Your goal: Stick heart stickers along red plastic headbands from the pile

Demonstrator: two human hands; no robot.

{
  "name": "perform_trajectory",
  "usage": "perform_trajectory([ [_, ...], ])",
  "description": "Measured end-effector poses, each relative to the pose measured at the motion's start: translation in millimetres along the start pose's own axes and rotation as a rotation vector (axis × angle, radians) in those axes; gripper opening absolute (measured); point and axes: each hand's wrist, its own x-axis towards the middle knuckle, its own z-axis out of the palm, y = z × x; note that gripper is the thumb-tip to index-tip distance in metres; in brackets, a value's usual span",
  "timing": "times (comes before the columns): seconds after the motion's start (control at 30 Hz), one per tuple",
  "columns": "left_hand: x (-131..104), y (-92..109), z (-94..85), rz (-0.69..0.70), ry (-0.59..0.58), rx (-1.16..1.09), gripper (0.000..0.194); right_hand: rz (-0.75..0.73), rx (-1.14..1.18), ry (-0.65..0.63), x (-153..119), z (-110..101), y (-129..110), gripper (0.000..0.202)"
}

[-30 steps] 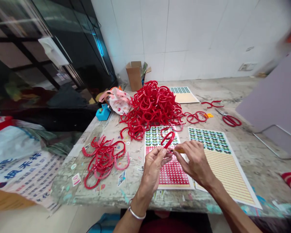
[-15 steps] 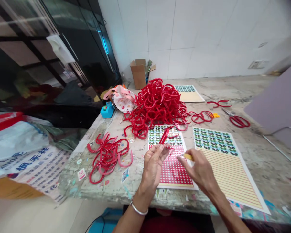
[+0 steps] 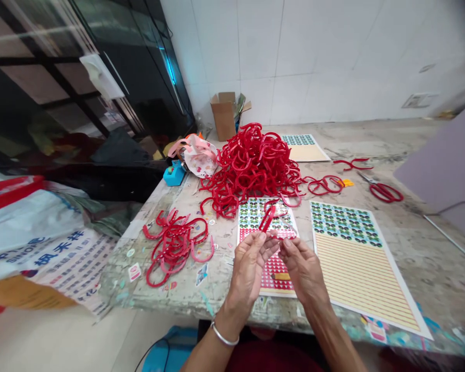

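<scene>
My left hand (image 3: 250, 258) pinches a red headband (image 3: 266, 219) between thumb and fingers, above a sticker sheet (image 3: 269, 266) with a blue-green patterned top and rows of small hearts. My right hand (image 3: 303, 266) is closed on the same headband's near side, its fingertips close to the left ones. Whether a sticker strip is also between the fingers is hidden. A short yellow-brown tool (image 3: 281, 277) lies on the heart sheet, beside my right hand. To the left is a loose group of red headbands (image 3: 174, 248), several with white dots along them.
A tall heap of red headbands (image 3: 256, 160) stands behind the hands. At right lie a second sticker sheet (image 3: 364, 268) and red-handled scissors (image 3: 385, 192). A blue tape dispenser (image 3: 174, 173), a floral bag (image 3: 199, 157) and a cardboard box (image 3: 222, 119) are farther back.
The yellow-brown tool has gone from my right hand onto the heart sheet. My right hand has moved left to the headband and closed on it. My left hand keeps its hold.
</scene>
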Motion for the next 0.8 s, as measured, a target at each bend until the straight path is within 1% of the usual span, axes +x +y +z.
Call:
perform_trajectory([
  [0.07, -1, -2, -3.5, 0.015, 0.033, 0.017, 0.010, -0.114, -0.160, 0.014, -1, -3, -5, 0.014],
  [0.13, -2, -5, -6.5, 0.018, 0.071, 0.039, 0.011, -0.266, -0.291, 0.001, -1, -6, -15, 0.012],
  [0.2, -3, -7, -8.4, 0.000, 0.097, 0.066, 0.012, -0.366, -0.404, -0.093, 2, -6, -28, 0.012],
  [0.23, -4, -8, -8.9, -0.014, 0.098, 0.077, 0.013, -0.376, -0.460, -0.165, 4, -5, -33, 0.012],
  [0.3, -6, -9, -9.2, -0.046, 0.082, 0.088, 0.014, -0.337, -0.557, -0.310, 9, -3, -40, 0.012],
  [0.37, -8, -9, -9.2, -0.067, 0.058, 0.083, 0.015, -0.305, -0.608, -0.390, 15, -2, -43, 0.011],
  [0.53, -13, -8, -9.4, -0.084, 0.043, 0.111, 0.011, -0.409, -0.681, -0.420, 22, -4, -40, 0.009],
  [0.57, -13, -8, -9.1, -0.088, 0.045, 0.127, 0.010, -0.405, -0.686, -0.442, 23, -4, -41, 0.010],
  [0.67, -14, -7, -7.5, -0.104, 0.046, 0.153, 0.010, -0.324, -0.659, -0.510, 28, -6, -42, 0.015],
  [0.73, -13, -6, -6.5, -0.113, 0.048, 0.151, 0.011, -0.282, -0.630, -0.519, 31, -6, -42, 0.021],
  [0.8, -13, -7, -6.0, -0.118, 0.051, 0.146, 0.012, -0.274, -0.608, -0.510, 33, -7, -41, 0.024],
])
